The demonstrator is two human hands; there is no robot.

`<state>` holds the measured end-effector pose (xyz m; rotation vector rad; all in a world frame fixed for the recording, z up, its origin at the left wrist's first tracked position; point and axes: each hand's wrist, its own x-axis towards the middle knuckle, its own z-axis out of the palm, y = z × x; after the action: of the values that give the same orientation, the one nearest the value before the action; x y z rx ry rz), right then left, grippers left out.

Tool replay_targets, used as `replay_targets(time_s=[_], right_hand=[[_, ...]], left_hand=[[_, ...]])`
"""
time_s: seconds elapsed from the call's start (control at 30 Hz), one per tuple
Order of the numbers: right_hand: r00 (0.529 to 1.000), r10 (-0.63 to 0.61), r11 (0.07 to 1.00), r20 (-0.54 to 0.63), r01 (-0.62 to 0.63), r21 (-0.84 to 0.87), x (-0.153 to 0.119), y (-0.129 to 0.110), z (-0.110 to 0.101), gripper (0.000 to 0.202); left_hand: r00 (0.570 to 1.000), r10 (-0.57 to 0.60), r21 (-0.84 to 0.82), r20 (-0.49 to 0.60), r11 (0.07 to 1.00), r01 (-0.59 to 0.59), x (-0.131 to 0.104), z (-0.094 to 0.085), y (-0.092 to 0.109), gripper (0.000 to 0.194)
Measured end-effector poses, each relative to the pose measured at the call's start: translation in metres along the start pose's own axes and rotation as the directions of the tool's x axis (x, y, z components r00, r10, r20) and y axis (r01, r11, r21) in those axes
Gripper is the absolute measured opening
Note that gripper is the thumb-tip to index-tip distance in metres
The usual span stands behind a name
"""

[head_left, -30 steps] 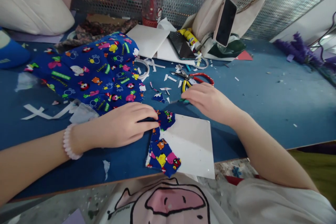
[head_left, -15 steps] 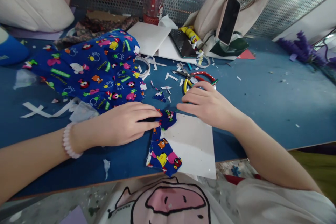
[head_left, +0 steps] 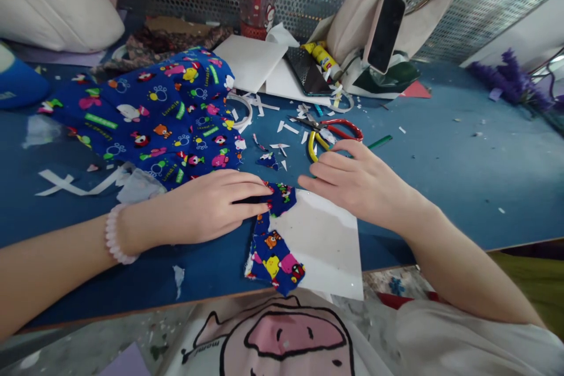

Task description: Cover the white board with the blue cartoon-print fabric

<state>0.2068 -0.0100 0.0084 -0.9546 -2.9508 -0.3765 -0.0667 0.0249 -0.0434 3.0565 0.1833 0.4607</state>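
My left hand [head_left: 202, 205] presses its fingertips on a blue cartoon-print fabric strip [head_left: 282, 198] along the left edge of a white card [head_left: 328, 241]. Its thumb is hidden. A second fabric flap [head_left: 275, 261] is folded over the card's lower left corner. Above the card's upper right part, my right hand [head_left: 352, 185] has its fingers closed around a thin green stick [head_left: 379, 142], which sticks out behind the hand; its kind is unclear. Just beyond that hand lie scissors [head_left: 341, 128] with one red and one yellow handle, partly covered by the fingers.
A large piece of the same blue fabric [head_left: 145, 117] lies at left. Paper scraps [head_left: 286, 127], a tape roll [head_left: 247, 111], white boards [head_left: 251, 61] and a dark phone [head_left: 308, 73] are farther back. Behind stand a red-handled cup [head_left: 258, 0] and an upright phone [head_left: 385, 29].
My right hand has shifted slightly right, and the green stick now shows farther out behind it. My left hand and the card stay almost in place.
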Motion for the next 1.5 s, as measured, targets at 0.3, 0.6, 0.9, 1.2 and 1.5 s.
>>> replay_targets(time_s=[0.3, 0.6, 0.9, 1.2, 1.5], right_hand=[[0.999, -0.019, 1.0, 0.028, 0.019, -0.01, -0.003, 0.008, 0.004, 0.043], [1.0, -0.017, 1.0, 0.005, 0.017, -0.013, -0.009, 0.015, 0.007, 0.041], [0.996, -0.041, 0.994, -0.085, 0.032, -0.106, -0.015, 0.029, 0.013, 0.033], [0.973, -0.125, 0.992, -0.192, 0.119, -0.042, -0.005, 0.013, 0.016, 0.028], [0.97, -0.151, 0.984, -0.189, 0.13, -0.119, -0.001, 0.006, 0.015, 0.029]], left_hand=[[0.999, 0.009, -0.026, -0.035, 1.0, -0.01, 0.002, 0.0, 0.001, 0.034], [0.999, 0.009, -0.04, -0.031, 0.999, -0.011, -0.001, 0.0, 0.0, 0.033], [1.0, 0.007, -0.055, -0.003, 0.998, -0.008, -0.002, 0.0, -0.001, 0.034], [1.0, 0.008, -0.055, -0.007, 0.998, -0.008, -0.002, 0.001, -0.002, 0.034], [1.0, 0.001, -0.032, -0.001, 0.999, -0.001, -0.003, 0.002, -0.001, 0.035]])
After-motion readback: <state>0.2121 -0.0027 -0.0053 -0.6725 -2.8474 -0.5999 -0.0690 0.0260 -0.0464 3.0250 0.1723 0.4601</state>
